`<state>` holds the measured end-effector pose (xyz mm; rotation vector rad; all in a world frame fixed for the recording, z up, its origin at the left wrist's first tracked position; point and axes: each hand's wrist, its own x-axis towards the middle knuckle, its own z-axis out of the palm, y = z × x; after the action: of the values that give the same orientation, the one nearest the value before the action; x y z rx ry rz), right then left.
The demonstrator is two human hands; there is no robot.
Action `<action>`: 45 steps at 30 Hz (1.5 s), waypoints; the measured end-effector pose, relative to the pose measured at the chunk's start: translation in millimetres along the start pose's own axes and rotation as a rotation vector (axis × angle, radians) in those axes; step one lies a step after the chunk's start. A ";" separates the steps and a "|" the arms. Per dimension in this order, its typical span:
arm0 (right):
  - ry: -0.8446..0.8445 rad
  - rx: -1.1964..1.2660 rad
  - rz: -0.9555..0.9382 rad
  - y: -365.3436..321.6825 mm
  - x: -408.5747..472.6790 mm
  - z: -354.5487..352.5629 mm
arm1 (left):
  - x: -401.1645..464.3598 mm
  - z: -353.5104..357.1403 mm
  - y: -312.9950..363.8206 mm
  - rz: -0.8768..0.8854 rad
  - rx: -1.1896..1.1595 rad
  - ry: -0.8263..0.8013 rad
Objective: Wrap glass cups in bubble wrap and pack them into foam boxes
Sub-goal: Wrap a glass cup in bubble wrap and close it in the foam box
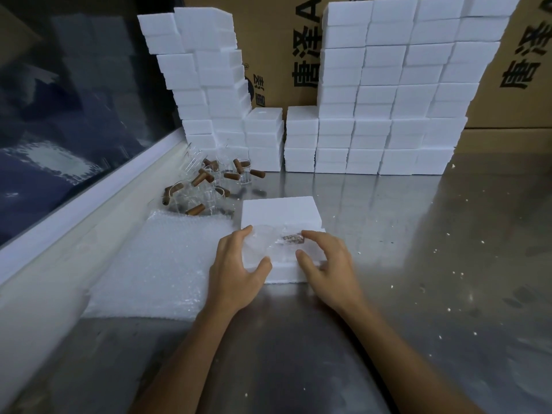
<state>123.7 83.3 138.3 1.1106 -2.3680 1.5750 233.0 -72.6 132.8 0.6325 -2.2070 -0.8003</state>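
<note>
A glass cup wrapped in bubble wrap (270, 245), its brown handle showing through, lies in an open white foam box (283, 271) at the table's middle. My left hand (239, 264) holds the wrapped cup's left side with fingers and thumb curled round it. My right hand (324, 261) curls over its right end, fingertips near the handle. The foam lid (280, 212) lies just behind the box. Several unwrapped glass cups with brown wooden handles (206, 186) are heaped at the back left. A stack of bubble wrap sheets (161, 264) lies left of the box.
Tall stacks of white foam boxes (388, 94) line the back, in front of brown cardboard cartons (522, 70). A white ledge (74, 222) under a dark window borders the steel table (433, 249) on the left. Foam crumbs dot the table's right side.
</note>
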 end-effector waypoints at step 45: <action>0.088 1.321 0.581 31.5 42.3 -40.4 | 10.9 11.8 20.8 0.351 -0.277 0.173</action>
<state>61.1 101.5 151.6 0.2836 -1.4226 3.4414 213.0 -60.9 145.5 0.1639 -1.9295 -0.8113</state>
